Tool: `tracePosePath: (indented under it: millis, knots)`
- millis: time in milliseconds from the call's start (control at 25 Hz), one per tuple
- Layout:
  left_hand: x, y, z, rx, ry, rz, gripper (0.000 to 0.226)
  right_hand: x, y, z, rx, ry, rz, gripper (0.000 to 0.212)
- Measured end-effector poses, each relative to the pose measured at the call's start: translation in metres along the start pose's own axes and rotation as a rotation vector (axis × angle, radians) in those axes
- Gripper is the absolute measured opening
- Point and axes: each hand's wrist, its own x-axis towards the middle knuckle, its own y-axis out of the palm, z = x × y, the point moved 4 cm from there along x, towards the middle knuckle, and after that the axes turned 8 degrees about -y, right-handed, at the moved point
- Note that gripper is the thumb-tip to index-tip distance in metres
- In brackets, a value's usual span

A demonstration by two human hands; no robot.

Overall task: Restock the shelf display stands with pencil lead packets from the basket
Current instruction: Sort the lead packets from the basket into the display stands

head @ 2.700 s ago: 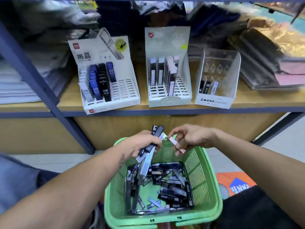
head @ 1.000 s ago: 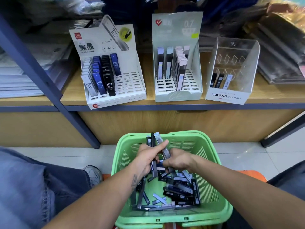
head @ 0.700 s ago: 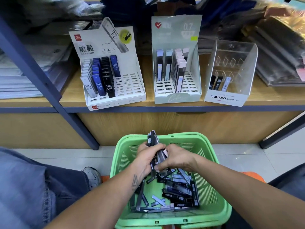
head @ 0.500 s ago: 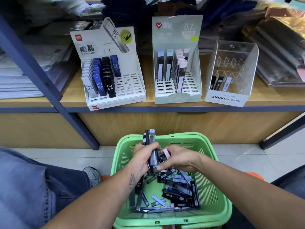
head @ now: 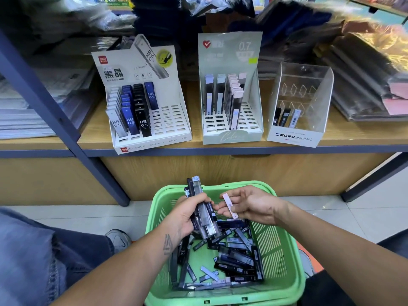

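Your left hand (head: pixel 187 214) grips bundle of lead packets (head: pixel 202 208) over green basket (head: pixel 284 257); your right hand (head: pixel 249 205) pinches single pale packet (head: pixel 228 205) just right of bundle. Three stands on far shelf (head: pixel 220 145).

Sitting on the floor below the wooden shelf (head: pixel 220 138): a green slotted plastic basket (head: pixel 278 250), holding loose pencil lead packets (head: pixel 234 257) lying crisscrossed, mostly dark with some pale. Standing near-upright above the basket's far rim: a gripped bundle of packets (head: pixel 202 208); just right of the bundle, one white-pink packet (head: pixel 229 205), tilted. Standing along the shelf, partly filled: a Deli HB 0.5 stand (head: pixel 167 120), a 0.7 stand (head: pixel 231 135), a clear Mono graph MG stand (head: pixel 295 138).
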Motion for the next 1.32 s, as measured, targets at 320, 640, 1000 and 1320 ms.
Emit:
tracePosePath:
  millis: [320, 640, 1000, 1320]
  knots:
    - [-0.018, 0.027, -0.016, 0.081, 0.020, 0.055, 0.045, -0.028, -0.006, 0.041, -0.088, -0.114, -0.041, 0.032]
    - [-0.054, 0.088, -0.053, 0.374, 0.078, 0.065, 0.013, -0.072, -0.013, 0.113, -0.276, -0.356, -0.186, 0.024]
    - [-0.092, 0.170, -0.139, 0.570, 0.196, 0.155, 0.015, -0.140, -0.051, 0.254, -0.810, -0.731, -0.685, 0.015]
    - [-0.067, 0.199, -0.136, 0.578, 0.161, 0.202, 0.014, -0.124, -0.075, 0.270, -1.486, -0.600, -0.813, 0.020]
